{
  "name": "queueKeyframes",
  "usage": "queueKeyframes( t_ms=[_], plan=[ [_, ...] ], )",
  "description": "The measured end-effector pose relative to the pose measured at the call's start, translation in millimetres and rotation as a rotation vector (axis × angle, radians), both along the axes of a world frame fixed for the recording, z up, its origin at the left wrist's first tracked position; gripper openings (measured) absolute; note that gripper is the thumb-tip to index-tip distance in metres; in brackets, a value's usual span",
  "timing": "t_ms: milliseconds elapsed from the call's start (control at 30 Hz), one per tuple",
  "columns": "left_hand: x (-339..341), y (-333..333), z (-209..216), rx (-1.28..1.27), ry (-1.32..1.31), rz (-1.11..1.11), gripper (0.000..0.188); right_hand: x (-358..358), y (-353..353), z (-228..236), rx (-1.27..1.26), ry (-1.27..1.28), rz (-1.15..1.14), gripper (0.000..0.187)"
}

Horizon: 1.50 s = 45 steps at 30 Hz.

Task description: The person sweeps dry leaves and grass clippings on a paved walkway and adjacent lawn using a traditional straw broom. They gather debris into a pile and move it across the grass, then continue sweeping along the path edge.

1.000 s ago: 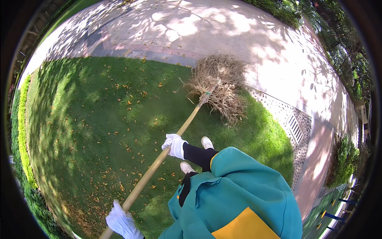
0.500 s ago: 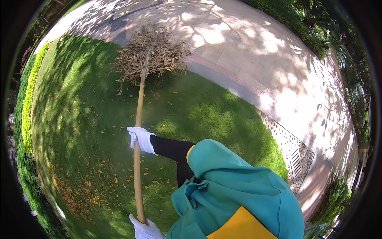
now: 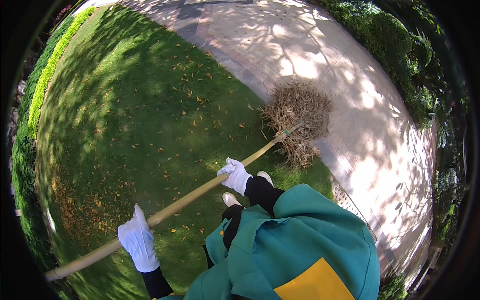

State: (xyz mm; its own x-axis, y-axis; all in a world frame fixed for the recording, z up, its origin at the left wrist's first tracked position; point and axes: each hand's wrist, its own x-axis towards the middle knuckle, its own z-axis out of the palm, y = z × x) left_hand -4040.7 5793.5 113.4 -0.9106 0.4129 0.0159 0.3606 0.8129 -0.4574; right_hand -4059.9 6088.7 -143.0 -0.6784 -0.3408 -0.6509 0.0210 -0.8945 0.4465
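Note:
A besom broom (image 3: 187, 198) with a long bamboo handle slants across the view from lower left to upper right. Its bushy head of dry twigs (image 3: 299, 117), bound with green ties, lies over the border between lawn and paving. My right hand (image 3: 236, 176), in a white glove, is closed round the handle below the head. Farther down the pole, my left hand (image 3: 139, 242), gloved alike, grips it with one digit stretched along or above the handle. The handle's butt end sticks out past it at the lower left.
Fallen yellow-brown leaves (image 3: 200, 97) are strewn over the lawn (image 3: 125, 120), denser at the lower left. Pale paving (image 3: 345, 100) runs along the right, with shrubs (image 3: 395, 55) beyond. A low hedge (image 3: 40, 102) edges the far left. My shoes (image 3: 231, 199) stand on the grass.
The broom's head has swung right from the grass and paving at the upper left. Both hands kept hold; my right hand moved right, my left hand moved left and up, tilting the handle.

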Motion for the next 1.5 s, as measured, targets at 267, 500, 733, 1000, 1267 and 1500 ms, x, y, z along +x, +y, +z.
queueKeyframes(
  t_ms=[267,500,733,1000,1267,1500],
  plan=[
    [33,61,20,0.009,0.063,0.442,0.043,-86,18,-8,-0.142,0.198,0.386,0.035],
    [63,265,-33,0.066,-0.055,0.681,0.039,-193,132,10,0.240,0.199,0.609,0.027],
    [224,281,-32,0.361,0.043,1.105,0.031,-160,130,50,0.360,0.328,0.976,0.026],
    [514,478,-58,-0.028,0.220,1.747,0.024,-25,137,-38,0.378,0.138,1.484,0.037],
    [684,784,64,-0.483,-0.141,1.937,0.036,278,224,30,-0.052,0.019,2.120,0.026],
    [622,855,75,-0.320,-0.168,2.482,0.026,372,302,77,-0.285,0.017,2.428,0.033]
  ],
)
